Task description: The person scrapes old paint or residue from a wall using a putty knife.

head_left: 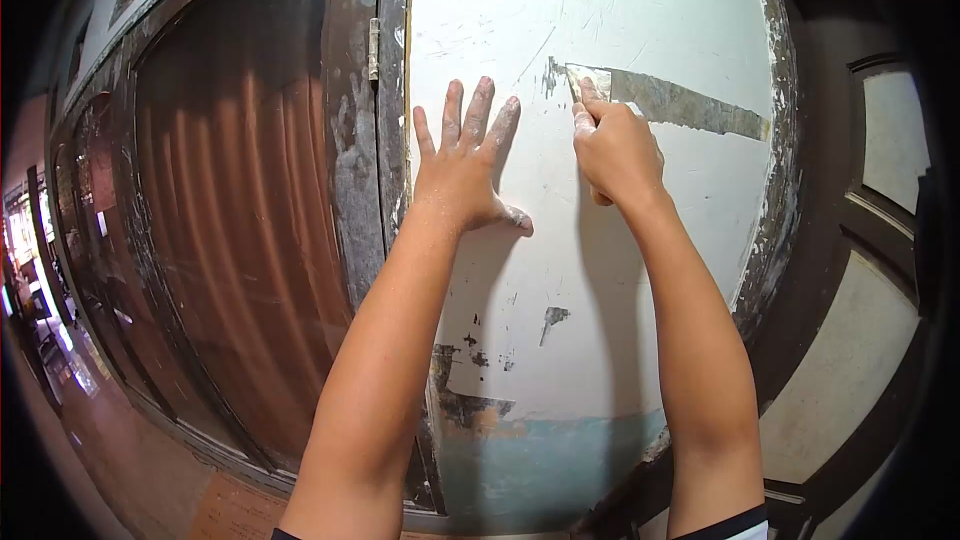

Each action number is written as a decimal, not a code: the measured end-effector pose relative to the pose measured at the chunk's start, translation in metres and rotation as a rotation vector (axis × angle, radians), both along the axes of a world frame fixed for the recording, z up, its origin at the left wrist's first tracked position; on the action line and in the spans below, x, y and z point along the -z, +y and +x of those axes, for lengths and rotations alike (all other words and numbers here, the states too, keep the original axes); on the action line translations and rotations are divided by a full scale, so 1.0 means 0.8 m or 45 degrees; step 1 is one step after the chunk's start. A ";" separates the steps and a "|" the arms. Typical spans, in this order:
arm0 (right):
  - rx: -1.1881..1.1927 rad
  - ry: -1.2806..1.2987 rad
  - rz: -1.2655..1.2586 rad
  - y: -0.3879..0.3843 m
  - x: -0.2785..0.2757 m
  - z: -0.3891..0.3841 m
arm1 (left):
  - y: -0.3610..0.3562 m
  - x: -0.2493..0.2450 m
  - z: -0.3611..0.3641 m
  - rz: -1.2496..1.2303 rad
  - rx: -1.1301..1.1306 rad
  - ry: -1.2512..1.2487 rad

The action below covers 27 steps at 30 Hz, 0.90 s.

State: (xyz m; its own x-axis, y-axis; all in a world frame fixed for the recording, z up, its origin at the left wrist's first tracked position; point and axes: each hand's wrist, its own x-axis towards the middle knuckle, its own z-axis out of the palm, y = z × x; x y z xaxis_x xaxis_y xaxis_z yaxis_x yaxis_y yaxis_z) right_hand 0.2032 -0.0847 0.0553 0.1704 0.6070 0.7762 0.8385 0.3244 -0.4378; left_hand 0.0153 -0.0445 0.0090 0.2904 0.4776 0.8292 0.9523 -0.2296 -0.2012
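Observation:
A white painted wall (560, 290) fills the middle of the view. My left hand (460, 165) lies flat on it with fingers spread, white dust on the fingertips. To its right, my right hand (620, 145) is closed around a putty knife (590, 80), index finger stretched along the blade. The blade rests against the wall at the left end of a bare grey strip (690, 105), which runs right toward the door frame. Most of the knife's handle is hidden in my fist.
At left stands a dark wooden frame with glass and a brown curtain (240, 210) behind it; a hinge (374, 50) sits on its edge. A dark panelled door (860, 230) is at right. Lower down, the wall has chipped patches (470, 405) and a blue-green band (550, 465).

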 end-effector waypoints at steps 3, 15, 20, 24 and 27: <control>0.045 -0.044 0.027 0.010 0.006 0.005 | -0.001 0.000 0.001 0.011 -0.009 -0.025; 0.008 -0.052 0.116 0.017 0.008 -0.005 | -0.006 0.006 0.008 0.036 -0.084 -0.053; -0.009 -0.040 0.031 0.007 -0.003 -0.009 | -0.009 0.005 0.007 0.017 -0.104 -0.050; -0.015 0.013 0.082 0.008 0.005 -0.018 | -0.001 0.011 0.005 0.050 -0.055 -0.052; 0.002 -0.015 0.122 0.012 0.000 -0.023 | 0.002 0.011 0.003 0.078 -0.020 -0.061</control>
State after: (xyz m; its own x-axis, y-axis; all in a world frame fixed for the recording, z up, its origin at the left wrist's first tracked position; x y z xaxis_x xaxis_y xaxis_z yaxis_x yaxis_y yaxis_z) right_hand 0.1850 -0.0752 0.0554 0.1621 0.5294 0.8328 0.8439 0.3631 -0.3950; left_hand 0.0179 -0.0425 0.0001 0.2427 0.4301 0.8696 0.9645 -0.2033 -0.1687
